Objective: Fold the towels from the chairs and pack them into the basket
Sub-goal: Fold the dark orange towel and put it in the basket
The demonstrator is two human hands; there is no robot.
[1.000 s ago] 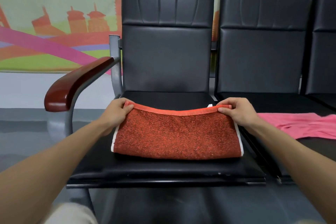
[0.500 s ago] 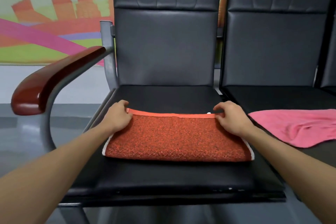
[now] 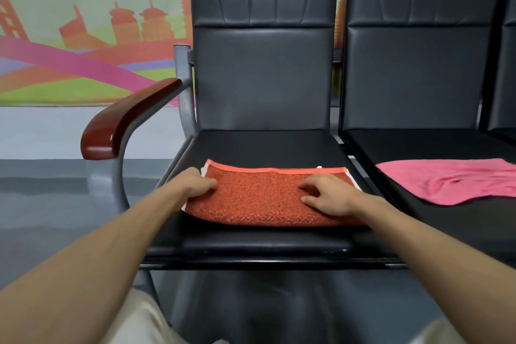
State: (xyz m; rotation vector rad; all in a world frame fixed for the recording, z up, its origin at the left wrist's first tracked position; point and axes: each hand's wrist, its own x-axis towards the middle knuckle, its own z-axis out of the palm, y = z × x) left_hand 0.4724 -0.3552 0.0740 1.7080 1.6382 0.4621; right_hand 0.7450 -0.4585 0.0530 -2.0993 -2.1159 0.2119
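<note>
A folded orange-red towel (image 3: 259, 201) with a lighter border lies on the seat of the left black chair (image 3: 265, 145). My left hand (image 3: 195, 186) is at the towel's left end, with its fingers curled over that edge and the thumb hidden. My right hand (image 3: 326, 195) rests on top of the towel's right half, fingers loosely spread and pressing down. A pink towel (image 3: 452, 181) lies unfolded and rumpled on the seat of the chair to the right (image 3: 418, 142). No basket is in view.
A dark red wooden armrest (image 3: 125, 120) on a grey metal frame juts out left of the chair. The chairs stand in a row against a wall with a colourful mural. Grey floor lies to the left and below.
Both hands let go of the towel's far edge, which now lies flat on the fold. The left hand moved to the left end and the right hand onto the top.
</note>
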